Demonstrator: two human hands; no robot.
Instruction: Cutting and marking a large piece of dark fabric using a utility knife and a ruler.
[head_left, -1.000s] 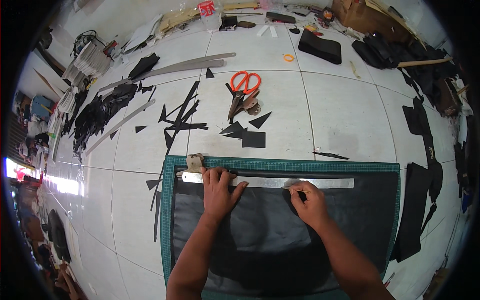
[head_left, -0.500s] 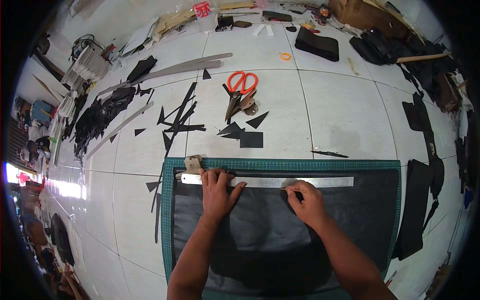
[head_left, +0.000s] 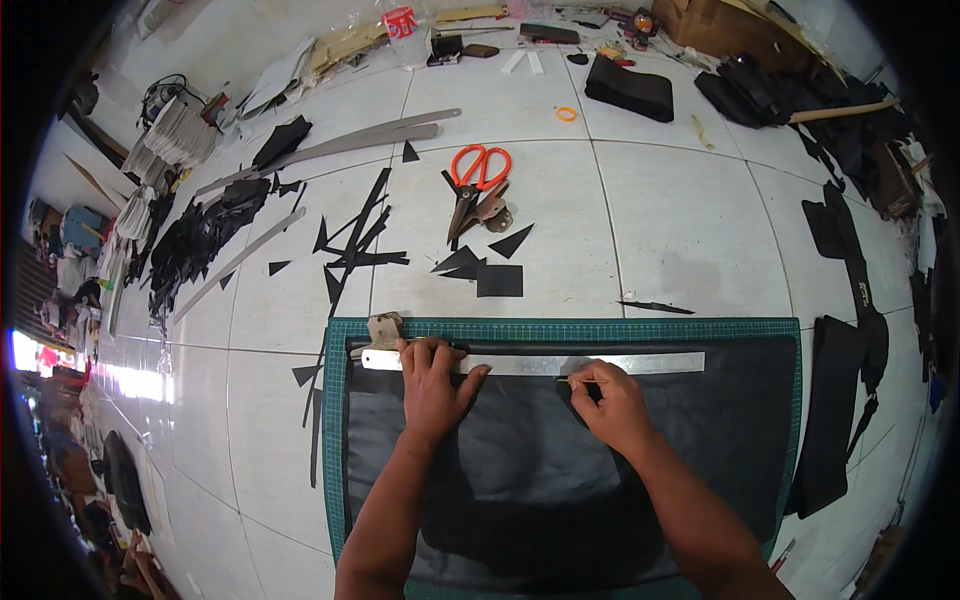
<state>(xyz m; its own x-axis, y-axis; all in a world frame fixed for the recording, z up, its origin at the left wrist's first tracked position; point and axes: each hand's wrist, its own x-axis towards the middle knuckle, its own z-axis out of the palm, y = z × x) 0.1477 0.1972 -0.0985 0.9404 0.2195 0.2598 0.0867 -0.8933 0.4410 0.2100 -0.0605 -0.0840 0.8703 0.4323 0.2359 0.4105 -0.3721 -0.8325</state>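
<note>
A metal ruler (head_left: 520,364) lies crosswise near the far edge of a black sheet of leather-like material (head_left: 560,440), which is spread over a green cutting mat (head_left: 600,327). My left hand (head_left: 435,385) presses flat on the ruler's left part, thumb and fingers apart. In my right hand (head_left: 607,400), a thin yellowish pen-like stick (head_left: 590,380) is pinched, its tip at the ruler's near edge. Whether it is a pen or an awl is too small to tell. A metal bulldog clip (head_left: 384,330) grips the mat and sheet at the far left corner.
Beyond the mat lie orange-handled scissors (head_left: 478,185) and black scraps (head_left: 500,280). Long metal rulers (head_left: 350,137) and a scrap heap (head_left: 200,235) are at the left. Black strips (head_left: 832,410) lie right of the mat, and a cardboard box (head_left: 740,40) stands far back.
The whole view has shifted very slightly. My left hand and the ruler keep their places, and the stick in my right hand sits almost where it was.
</note>
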